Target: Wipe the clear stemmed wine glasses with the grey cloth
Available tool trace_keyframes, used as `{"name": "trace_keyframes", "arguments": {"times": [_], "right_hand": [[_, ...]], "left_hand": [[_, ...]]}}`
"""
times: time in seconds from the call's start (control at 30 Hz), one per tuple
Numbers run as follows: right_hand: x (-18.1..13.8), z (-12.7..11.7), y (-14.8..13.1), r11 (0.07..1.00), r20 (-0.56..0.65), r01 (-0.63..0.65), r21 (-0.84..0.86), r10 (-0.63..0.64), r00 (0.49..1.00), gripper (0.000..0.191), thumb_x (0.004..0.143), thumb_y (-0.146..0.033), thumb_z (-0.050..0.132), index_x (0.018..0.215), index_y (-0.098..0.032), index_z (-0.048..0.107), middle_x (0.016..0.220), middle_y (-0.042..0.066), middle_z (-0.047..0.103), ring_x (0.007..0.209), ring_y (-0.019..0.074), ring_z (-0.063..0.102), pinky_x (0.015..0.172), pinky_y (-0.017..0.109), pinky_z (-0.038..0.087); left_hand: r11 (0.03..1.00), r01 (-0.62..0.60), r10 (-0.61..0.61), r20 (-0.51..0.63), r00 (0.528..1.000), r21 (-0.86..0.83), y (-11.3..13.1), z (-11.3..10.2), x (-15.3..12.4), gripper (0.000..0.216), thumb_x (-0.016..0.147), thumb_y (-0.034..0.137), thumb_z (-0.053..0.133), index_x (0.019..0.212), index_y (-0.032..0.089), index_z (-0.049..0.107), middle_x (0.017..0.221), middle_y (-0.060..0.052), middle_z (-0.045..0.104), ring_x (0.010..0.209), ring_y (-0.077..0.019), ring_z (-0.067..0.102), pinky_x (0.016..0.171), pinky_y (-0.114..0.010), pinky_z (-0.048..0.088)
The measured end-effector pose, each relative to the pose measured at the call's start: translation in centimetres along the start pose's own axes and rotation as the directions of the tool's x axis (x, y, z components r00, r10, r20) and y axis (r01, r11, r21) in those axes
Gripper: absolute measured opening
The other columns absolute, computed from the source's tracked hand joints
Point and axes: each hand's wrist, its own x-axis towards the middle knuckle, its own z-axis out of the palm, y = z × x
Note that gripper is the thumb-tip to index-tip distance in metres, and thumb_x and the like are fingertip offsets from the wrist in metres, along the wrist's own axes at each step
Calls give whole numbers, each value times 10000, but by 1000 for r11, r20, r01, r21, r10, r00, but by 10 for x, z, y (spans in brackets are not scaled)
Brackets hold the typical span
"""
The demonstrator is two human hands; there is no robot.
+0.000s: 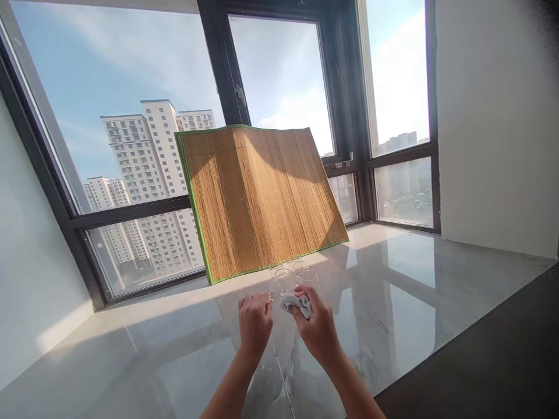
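In the head view, several clear glass cups (280,281) stand close together on the glossy windowsill, just beyond my hands. My left hand (255,321) is closed at the near left side of the group, its fingers curled against the edge of the nearest cup. A crumpled light-grey cloth (299,305) is pinched in my right hand (318,323), between thumb and fingers. That cloth is up against the front of the nearest cup. The transparent glass makes the cups' outlines and exact contact points hard to see.
Behind the cups, a bamboo mat (266,198) with green edging leans on the dark window frame (131,212). The marble-like sill (183,349) reflects the windows and drops off along a diagonal edge at right. White walls (489,128) flank it.
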Motion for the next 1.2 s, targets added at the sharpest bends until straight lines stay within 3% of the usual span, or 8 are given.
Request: {"name": "trace_keyframes", "arguments": {"times": [0.23,0.43,0.57,0.77,0.87,1.07,1.13,1.2], "right_hand": [[-2,6,4,976,-29,166,-143,-172,985,223,867,-146,492,1059,-242,550,1012,54,700,928,204,669,807,307,501],[0,1,9,980,-149,80,-181,-108,983,189,882,-220,503,1063,-237,557,989,59,711,873,209,682,768,306,516],[4,-7,10,985,-202,-25,-172,-10,979,204,860,-252,525,1059,-236,565,987,70,717,871,231,682,770,327,512],[2,-3,0,996,47,-83,30,81,996,346,777,-195,562,1119,-242,551,821,-4,679,702,180,633,703,289,488],[-3,7,-9,974,71,-178,142,169,983,341,755,-207,597,1093,-233,562,755,-21,648,628,158,579,620,263,460],[-4,11,-18,758,156,-403,513,379,912,433,697,-338,737,1065,-199,555,668,-39,601,551,132,517,513,239,421],[-1,7,-20,687,160,-435,582,428,889,485,685,-380,759,1082,-195,550,658,-39,595,554,141,534,516,248,436],[2,2,-21,689,112,-416,594,441,890,505,687,-405,764,1093,-195,548,690,-22,616,582,155,562,532,260,455]], "left_hand": [[999,-20,16,-76,997,-50,-7,0,-2,278,830,78,562,941,254,746,828,-41,675,917,-239,533,867,-373,340],[992,-50,42,-65,997,-114,-18,7,-2,285,837,72,539,900,256,747,850,-47,674,911,-230,534,888,-381,336],[991,-14,5,-65,998,-133,-23,7,-1,284,890,154,509,1018,263,737,874,-55,683,921,-243,538,886,-385,354],[988,-60,56,-36,998,-142,-17,7,-1,345,862,98,488,1036,258,740,890,-64,687,948,-258,531,903,-400,349],[983,-68,61,-48,997,-168,-13,6,-1,375,844,61,473,1040,239,738,904,-68,698,959,-262,528,888,-394,364],[942,13,-19,-13,1000,-337,-15,4,2,401,819,47,461,1021,242,747,906,-59,706,956,-251,535,872,-374,404],[891,70,-66,27,997,-448,-13,7,3,330,838,103,489,962,244,761,877,-58,707,940,-242,552,860,-363,421],[797,175,-156,83,984,-578,-11,12,3,235,838,175,547,898,232,767,872,-61,712,932,-235,580,858,-358,432]]}}
